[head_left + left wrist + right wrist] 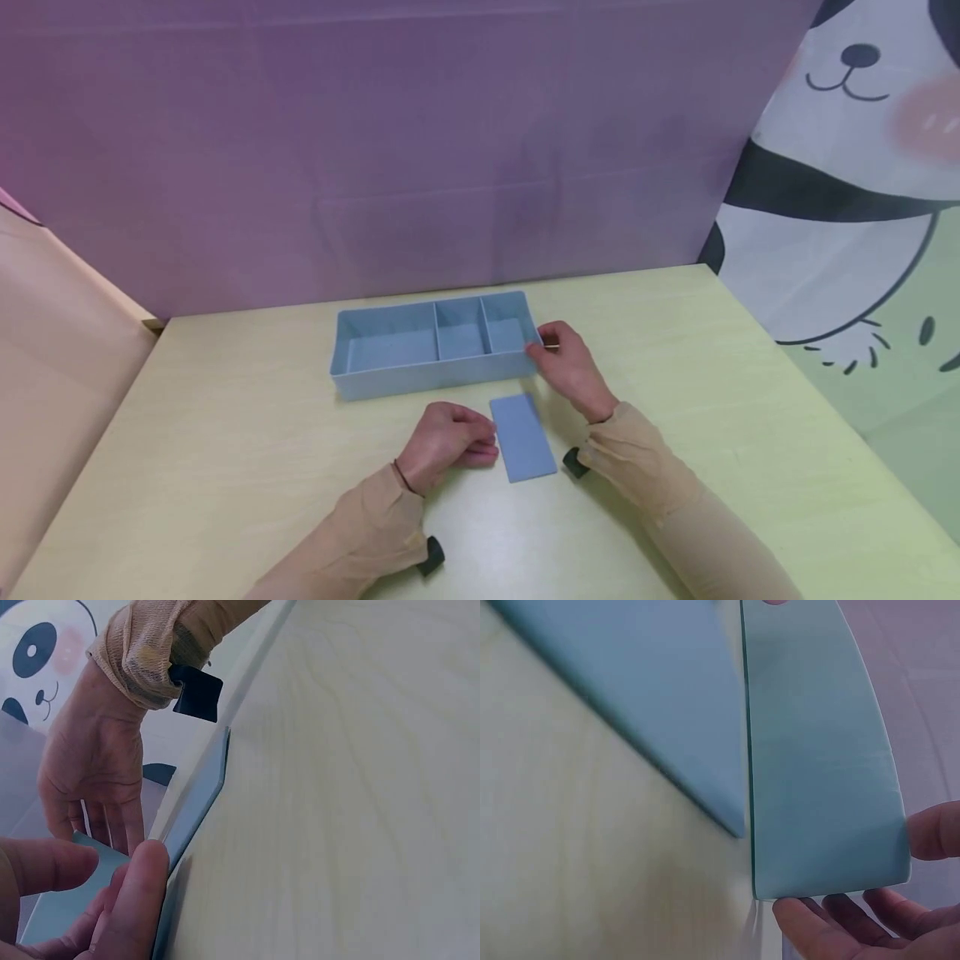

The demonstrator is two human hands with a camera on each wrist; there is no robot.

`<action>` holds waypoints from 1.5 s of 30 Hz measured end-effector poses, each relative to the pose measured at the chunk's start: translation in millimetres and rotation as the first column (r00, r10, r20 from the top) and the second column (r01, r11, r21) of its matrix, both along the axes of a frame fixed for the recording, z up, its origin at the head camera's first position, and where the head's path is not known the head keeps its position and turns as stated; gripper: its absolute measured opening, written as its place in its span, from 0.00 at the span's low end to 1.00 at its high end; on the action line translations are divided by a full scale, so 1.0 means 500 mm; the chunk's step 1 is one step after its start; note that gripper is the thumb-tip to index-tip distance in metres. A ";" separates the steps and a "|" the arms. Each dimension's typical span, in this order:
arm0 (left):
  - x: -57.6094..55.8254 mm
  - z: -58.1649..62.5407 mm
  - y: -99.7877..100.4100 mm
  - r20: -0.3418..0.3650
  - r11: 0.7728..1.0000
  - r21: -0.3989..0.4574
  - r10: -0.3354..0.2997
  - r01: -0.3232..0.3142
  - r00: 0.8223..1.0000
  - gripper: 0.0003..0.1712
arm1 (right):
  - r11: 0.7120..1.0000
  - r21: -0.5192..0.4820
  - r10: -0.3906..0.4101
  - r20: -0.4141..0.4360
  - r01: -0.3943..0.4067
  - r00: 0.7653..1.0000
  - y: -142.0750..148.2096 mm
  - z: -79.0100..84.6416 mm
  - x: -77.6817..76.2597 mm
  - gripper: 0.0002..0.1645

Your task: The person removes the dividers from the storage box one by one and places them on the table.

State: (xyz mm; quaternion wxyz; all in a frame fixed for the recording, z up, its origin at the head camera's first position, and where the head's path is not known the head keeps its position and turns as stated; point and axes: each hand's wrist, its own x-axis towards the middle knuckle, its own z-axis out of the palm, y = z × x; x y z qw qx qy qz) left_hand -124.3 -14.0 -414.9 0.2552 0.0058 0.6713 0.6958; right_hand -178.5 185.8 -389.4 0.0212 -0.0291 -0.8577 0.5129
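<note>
A light blue organizer box with three compartments stands on the table, long side toward me. My right hand grips its right end, with the thumb at the rim by the front corner and fingers along the outside of the end wall. In front of the box lies a flat blue rectangular panel, seen edge-on in the left wrist view. My left hand is just left of that panel, fingers loosely bent, the thumb apart from them and nothing between. Whether its fingertips touch the panel I cannot tell.
The pale wood table carries the box and the panel. A purple cloth hangs along the back edge, and a panda-patterned sheet covers the right side. Black wrist pieces stick out from both sleeves.
</note>
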 end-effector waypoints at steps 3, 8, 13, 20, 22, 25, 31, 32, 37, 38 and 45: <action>0.000 -0.001 0.000 -0.002 1.000 0.000 0.003 -0.003 1.000 0.11 | 1.000 0.003 -0.001 0.001 0.001 1.000 0.000 0.000 0.000 0.22; -0.001 -0.004 0.001 -0.006 1.000 -0.005 0.005 -0.005 1.000 0.09 | 1.000 0.003 0.001 -0.006 -0.001 1.000 -0.001 -0.001 0.000 0.22; 0.000 -0.004 0.000 -0.010 1.000 -0.009 0.002 -0.002 1.000 0.08 | 1.000 0.006 0.002 -0.006 -0.002 1.000 -0.001 0.000 -0.001 0.22; 0.002 -0.003 0.000 -0.030 1.000 -0.022 -0.015 0.015 0.999 0.08 | 1.000 -0.002 0.000 -0.002 0.000 1.000 -0.001 0.000 0.001 0.22; 0.003 -0.001 -0.001 -0.040 0.999 -0.030 -0.019 0.018 0.999 0.08 | 1.000 -0.005 0.000 -0.002 0.000 1.000 -0.001 0.000 0.001 0.22; 0.003 0.000 -0.001 -0.057 0.998 -0.052 -0.025 0.022 0.998 0.08 | 1.000 -0.009 0.001 -0.002 -0.001 1.000 -0.002 0.000 0.000 0.22; 0.000 0.001 0.000 -0.103 0.994 -0.108 -0.044 0.033 0.994 0.08 | 1.000 -0.011 0.001 0.002 -0.001 1.000 -0.002 0.002 0.001 0.22; 0.000 0.002 -0.001 -0.115 0.993 -0.114 -0.050 0.037 0.992 0.09 | 1.000 -0.012 0.000 0.003 0.000 1.000 -0.002 0.002 0.002 0.22; -0.001 0.008 -0.003 -0.174 0.987 -0.151 -0.078 0.051 0.982 0.08 | 1.000 -0.012 0.002 0.006 -0.002 1.000 -0.002 0.001 0.002 0.23; -0.002 0.010 -0.004 -0.195 0.984 -0.168 -0.082 0.049 0.977 0.08 | 1.000 -0.015 0.003 0.005 -0.003 1.000 -0.001 0.001 0.002 0.23; -0.005 0.031 -0.013 -0.367 0.933 -0.359 -0.141 -0.001 0.920 0.09 | 1.000 -0.028 0.008 0.005 -0.008 1.000 0.000 -0.001 0.001 0.23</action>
